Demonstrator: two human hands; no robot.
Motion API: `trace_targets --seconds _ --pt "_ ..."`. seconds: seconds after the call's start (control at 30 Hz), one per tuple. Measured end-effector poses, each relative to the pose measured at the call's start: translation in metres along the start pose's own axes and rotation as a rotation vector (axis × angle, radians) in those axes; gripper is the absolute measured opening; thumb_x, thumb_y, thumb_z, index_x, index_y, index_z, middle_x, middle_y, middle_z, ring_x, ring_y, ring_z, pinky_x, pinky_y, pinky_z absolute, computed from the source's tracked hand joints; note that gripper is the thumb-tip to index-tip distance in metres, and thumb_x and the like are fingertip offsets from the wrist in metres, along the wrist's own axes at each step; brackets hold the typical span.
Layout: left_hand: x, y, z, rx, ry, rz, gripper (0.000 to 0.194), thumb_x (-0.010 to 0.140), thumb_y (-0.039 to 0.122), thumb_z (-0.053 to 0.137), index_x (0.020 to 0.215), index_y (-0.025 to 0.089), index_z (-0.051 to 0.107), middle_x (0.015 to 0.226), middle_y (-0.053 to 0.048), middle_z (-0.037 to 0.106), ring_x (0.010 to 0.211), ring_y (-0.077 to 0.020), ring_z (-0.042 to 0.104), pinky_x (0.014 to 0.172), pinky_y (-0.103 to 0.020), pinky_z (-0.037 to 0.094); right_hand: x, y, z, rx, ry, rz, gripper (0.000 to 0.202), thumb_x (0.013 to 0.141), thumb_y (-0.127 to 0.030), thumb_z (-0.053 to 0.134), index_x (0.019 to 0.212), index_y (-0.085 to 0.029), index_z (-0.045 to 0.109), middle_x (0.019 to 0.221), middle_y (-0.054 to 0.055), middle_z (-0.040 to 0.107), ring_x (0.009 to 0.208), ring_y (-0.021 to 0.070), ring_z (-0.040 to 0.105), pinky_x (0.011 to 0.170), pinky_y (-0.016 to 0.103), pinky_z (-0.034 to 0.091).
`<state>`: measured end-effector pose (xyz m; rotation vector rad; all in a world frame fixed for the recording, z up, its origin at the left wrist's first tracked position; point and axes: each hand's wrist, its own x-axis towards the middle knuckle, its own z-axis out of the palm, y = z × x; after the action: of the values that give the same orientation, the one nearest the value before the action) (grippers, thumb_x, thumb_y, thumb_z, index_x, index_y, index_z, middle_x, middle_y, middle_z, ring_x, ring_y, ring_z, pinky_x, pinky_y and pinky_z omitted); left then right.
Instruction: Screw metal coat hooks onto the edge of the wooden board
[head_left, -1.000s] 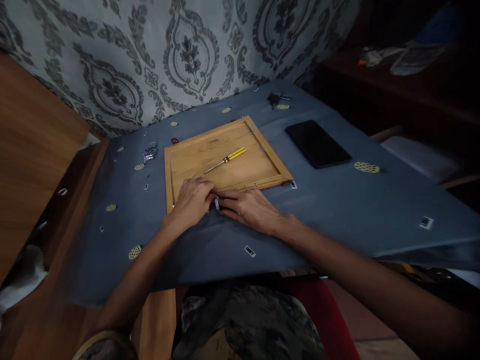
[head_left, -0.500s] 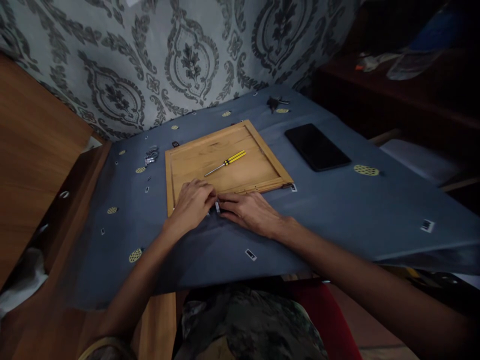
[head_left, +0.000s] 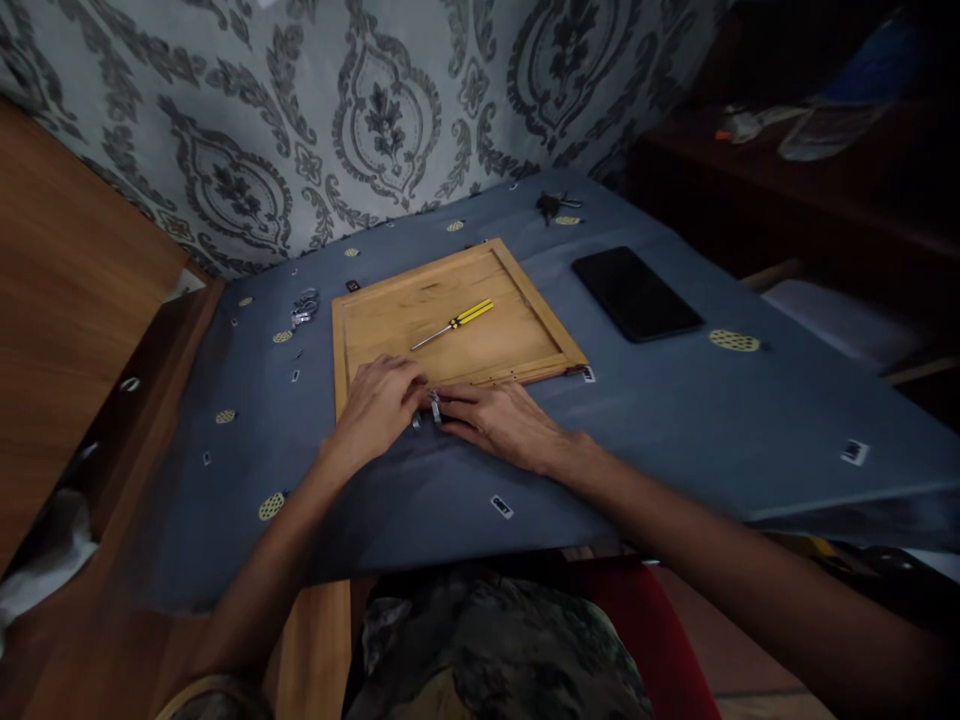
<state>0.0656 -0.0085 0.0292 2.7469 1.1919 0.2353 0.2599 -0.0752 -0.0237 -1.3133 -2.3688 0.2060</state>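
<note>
A small silver metal hinge [head_left: 436,408] sits at the near edge of a framed wooden panel [head_left: 457,372], between my two hands. My left hand [head_left: 382,400] is closed, thumb and fingertips pinched at the hinge's left side; the fingertips partly hide what they grip. From the right, my right hand [head_left: 506,425] presses its fingers together against the hinge and the panel's edge. Across the panel lies a screwdriver [head_left: 454,324] with a yellow and black handle, its tip toward my left hand.
More silver metal hardware [head_left: 304,307] lies left of the panel on the blue patterned tablecloth [head_left: 637,430]. A black phone or tablet [head_left: 636,294] rests to the right. Keys [head_left: 553,206] lie near the patterned wall. A wooden cabinet [head_left: 82,300] stands on the left.
My left fingers have shifted slightly up and left, so more of the metal hinge shows. My right hand stays in place. The view has moved very slightly.
</note>
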Motion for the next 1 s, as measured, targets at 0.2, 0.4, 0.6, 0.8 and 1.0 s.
trace_targets --seconds 0.2,0.4,0.6,0.8,1.0 --pt "0.001 0.004 0.004 0.037 -0.016 0.022 0.008 0.097 0.019 0.067 0.09 0.019 0.071 0.096 -0.008 0.075 0.101 -0.0281 0.066 0.089 -0.041 0.049 0.001 -0.001 -0.001 -0.019 -0.019 0.002 0.021 0.101 -0.025 0.066 0.118 -0.023 0.077 0.128 0.007 0.078 0.103 0.0231 0.077 0.078 0.032 0.059" --pt "0.0 -0.002 0.002 -0.004 0.015 0.001 0.011 0.097 0.014 0.064 0.094 0.019 0.073 0.098 -0.008 0.075 0.102 -0.0272 0.066 0.092 -0.041 0.05 0.0 -0.001 -0.001 -0.024 -0.001 0.007 0.023 0.1 -0.026 0.067 0.121 -0.026 0.077 0.13 0.005 0.077 0.104 0.0216 0.077 0.08 0.03 0.058" --pt "-0.015 -0.011 -0.007 -0.089 0.029 -0.046 0.011 0.098 0.019 0.063 0.105 0.018 0.072 0.107 -0.008 0.074 0.109 -0.0273 0.066 0.097 -0.042 0.051 0.0 -0.001 0.0 -0.083 0.003 0.005 0.025 0.1 -0.028 0.068 0.124 -0.028 0.076 0.132 0.004 0.077 0.102 0.023 0.079 0.078 0.031 0.059" --pt "-0.027 -0.001 0.0 -0.098 -0.023 -0.003 0.024 0.091 0.035 0.079 0.104 0.018 0.07 0.115 -0.009 0.07 0.116 -0.0303 0.061 0.099 -0.046 0.052 0.001 0.0 0.002 -0.064 0.015 -0.01 0.03 0.099 -0.025 0.069 0.128 -0.028 0.075 0.134 0.004 0.076 0.103 0.025 0.08 0.074 0.032 0.061" --pt "-0.025 0.001 0.01 -0.059 -0.013 0.001 0.031 0.091 0.042 0.079 0.109 0.018 0.07 0.121 -0.009 0.067 0.12 -0.0316 0.058 0.104 -0.05 0.048 0.0 0.0 0.001 -0.059 0.006 -0.019 0.032 0.098 -0.022 0.069 0.129 -0.027 0.074 0.135 0.004 0.076 0.105 0.0253 0.08 0.077 0.033 0.062"
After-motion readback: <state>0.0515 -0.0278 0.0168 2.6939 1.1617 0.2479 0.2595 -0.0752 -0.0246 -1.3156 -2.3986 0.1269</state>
